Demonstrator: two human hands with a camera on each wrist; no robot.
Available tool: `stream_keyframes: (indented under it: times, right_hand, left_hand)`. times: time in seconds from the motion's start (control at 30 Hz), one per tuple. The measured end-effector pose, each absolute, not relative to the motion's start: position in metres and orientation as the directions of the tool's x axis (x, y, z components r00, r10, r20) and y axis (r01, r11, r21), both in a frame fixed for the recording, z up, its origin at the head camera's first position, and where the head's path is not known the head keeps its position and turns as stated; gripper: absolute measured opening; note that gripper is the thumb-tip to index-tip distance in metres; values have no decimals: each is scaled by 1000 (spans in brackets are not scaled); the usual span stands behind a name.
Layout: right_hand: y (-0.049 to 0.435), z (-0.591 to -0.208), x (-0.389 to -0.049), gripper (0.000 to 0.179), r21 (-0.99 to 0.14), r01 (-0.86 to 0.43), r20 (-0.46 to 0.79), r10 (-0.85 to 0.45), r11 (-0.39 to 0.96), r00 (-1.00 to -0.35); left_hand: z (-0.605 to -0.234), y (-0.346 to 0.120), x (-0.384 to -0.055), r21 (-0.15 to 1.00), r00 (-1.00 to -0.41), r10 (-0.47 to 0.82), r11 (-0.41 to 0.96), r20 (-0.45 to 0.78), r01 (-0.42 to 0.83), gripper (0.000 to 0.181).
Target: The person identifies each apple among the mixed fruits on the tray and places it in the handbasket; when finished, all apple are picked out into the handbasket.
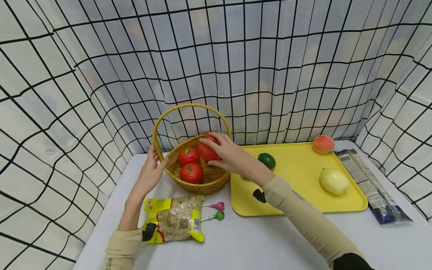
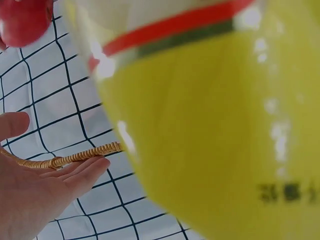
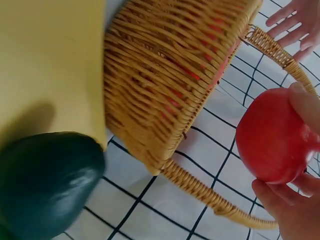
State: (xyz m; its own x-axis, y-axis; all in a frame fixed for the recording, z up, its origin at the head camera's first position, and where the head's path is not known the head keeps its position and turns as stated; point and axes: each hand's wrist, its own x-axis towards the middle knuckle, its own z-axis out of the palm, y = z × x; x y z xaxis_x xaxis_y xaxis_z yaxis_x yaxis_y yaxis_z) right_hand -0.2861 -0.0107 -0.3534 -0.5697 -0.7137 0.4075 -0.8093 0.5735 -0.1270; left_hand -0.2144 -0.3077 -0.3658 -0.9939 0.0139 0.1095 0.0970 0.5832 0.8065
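My right hand (image 1: 229,155) grips a red apple (image 3: 275,135) over the right side of a wicker basket (image 1: 215,183). Two more red apples (image 1: 191,173) lie inside the basket, towards its left. At the basket's left side is my left hand (image 1: 150,173). In the left wrist view its fingers are extended along the basket's arched handle (image 2: 85,155), with the thumb apart on the other side. A yellow snack bag (image 1: 179,219) fills much of that view; on the table it lies in front of the basket, beside the left forearm.
Two lollipops (image 1: 217,210) lie right of the bag. A yellow tray (image 1: 293,202) holds an avocado (image 1: 266,161), a peach (image 1: 323,144) and a pale yellow fruit (image 1: 335,181). A flat packet (image 1: 371,183) lies along the tray's right edge. Black netting (image 1: 260,71) surrounds the table's back and sides.
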Motion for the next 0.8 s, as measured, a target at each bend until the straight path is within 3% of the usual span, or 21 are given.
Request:
stream_keyframes:
  times: [0.3, 0.53, 0.8]
  right_hand:
    - [-60, -333, -336, 69, -107, -709, 291, -660, 697, -693]
    - [-78, -330, -368, 70, -177, -609, 161, -588, 773, -793]
    - [-87, -337, -383, 70, -251, -586, 122, -575, 771, -809]
  left_hand:
    - [-363, -312, -216, 806, -994, 18, 584, 110, 100, 86]
    - [-368, -307, -217, 820, -996, 27, 566, 88, 88, 87]
    - [-364, -309, -215, 822, -996, 24, 562, 90, 88, 85]
